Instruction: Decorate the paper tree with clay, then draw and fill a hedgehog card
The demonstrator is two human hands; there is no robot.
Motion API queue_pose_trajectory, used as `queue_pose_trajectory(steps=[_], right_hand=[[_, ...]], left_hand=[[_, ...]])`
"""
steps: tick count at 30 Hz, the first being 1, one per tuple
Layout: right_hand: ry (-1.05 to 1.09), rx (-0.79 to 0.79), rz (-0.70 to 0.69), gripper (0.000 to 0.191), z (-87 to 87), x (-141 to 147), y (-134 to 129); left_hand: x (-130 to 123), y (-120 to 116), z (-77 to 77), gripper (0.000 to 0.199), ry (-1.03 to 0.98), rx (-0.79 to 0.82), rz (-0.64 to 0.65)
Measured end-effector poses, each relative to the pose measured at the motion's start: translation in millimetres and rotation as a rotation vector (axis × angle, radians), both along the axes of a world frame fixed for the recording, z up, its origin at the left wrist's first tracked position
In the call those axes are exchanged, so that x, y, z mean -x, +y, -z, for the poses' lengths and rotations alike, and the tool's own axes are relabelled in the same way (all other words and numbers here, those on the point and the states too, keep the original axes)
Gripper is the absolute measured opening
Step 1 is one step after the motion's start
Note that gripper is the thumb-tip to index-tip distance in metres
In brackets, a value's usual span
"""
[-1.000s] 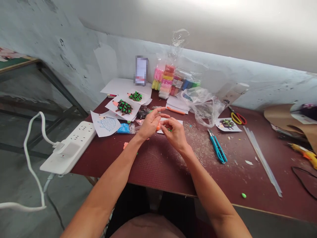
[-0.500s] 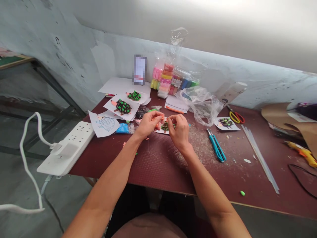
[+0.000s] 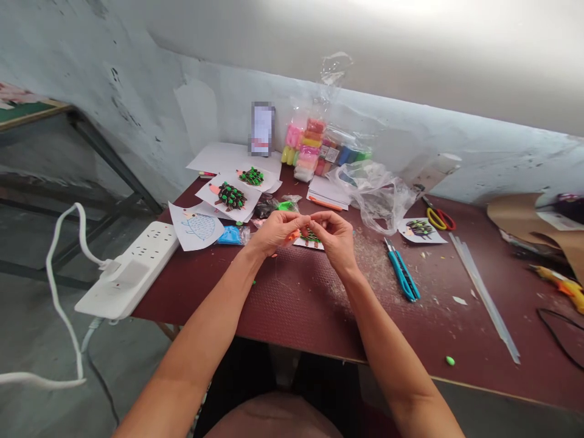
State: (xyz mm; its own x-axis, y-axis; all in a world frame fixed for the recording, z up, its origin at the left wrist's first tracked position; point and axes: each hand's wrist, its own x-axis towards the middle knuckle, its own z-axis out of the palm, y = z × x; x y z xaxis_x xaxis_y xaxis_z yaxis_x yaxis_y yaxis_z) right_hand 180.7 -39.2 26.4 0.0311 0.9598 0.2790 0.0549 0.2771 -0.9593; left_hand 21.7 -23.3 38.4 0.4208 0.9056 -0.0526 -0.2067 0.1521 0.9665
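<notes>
My left hand is closed, with a lump of salmon-orange modelling clay showing under its fingers. Thumb and fingertips of my right hand are pinched together and meet those of the left. Whatever lies in that pinch is too small or hidden to make out. Just beneath both hands lies a hedgehog card with dark and green spines, partly covered by the fingers. Left of my hands are a bag of blue clay and a blue hedgehog drawing.
Two finished-looking hedgehog pictures lie back left. A phone leans on the wall beside packed coloured clay and a clear plastic bag. Rightward are a teal utility knife, scissors, glue sticks and a power strip far left.
My right hand's fingertips have come over to touch my left hand's; a gap between them has closed. The whole view has shifted slightly.
</notes>
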Motion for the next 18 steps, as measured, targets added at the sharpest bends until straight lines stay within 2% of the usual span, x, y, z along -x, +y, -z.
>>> queue_pose_trajectory(steps=[3, 10, 14, 18], right_hand=[[0.041, 0.039, -0.023, 0.030, 1.4, 1.5, -0.4], [-0.060, 0.011, -0.084, 0.027, -4.3, -7.0, 2.8], [-0.047, -0.006, 0.111, 0.024, -6.2, -23.4, 11.4], [-0.082, -0.016, 0.202, 0.023, -6.5, -33.2, 16.6]], left_hand=[[-0.3, 0.4, -0.2, 0.047, -0.034, 0.023, -0.015], [1.2, 7.5, 6.3, 0.039, -0.228, 0.047, -0.148], [8.0, 11.0, 8.2, 0.019, -0.230, 0.057, -0.248], [7.8, 10.6, 9.0, 0.015, -0.169, 0.089, -0.213]])
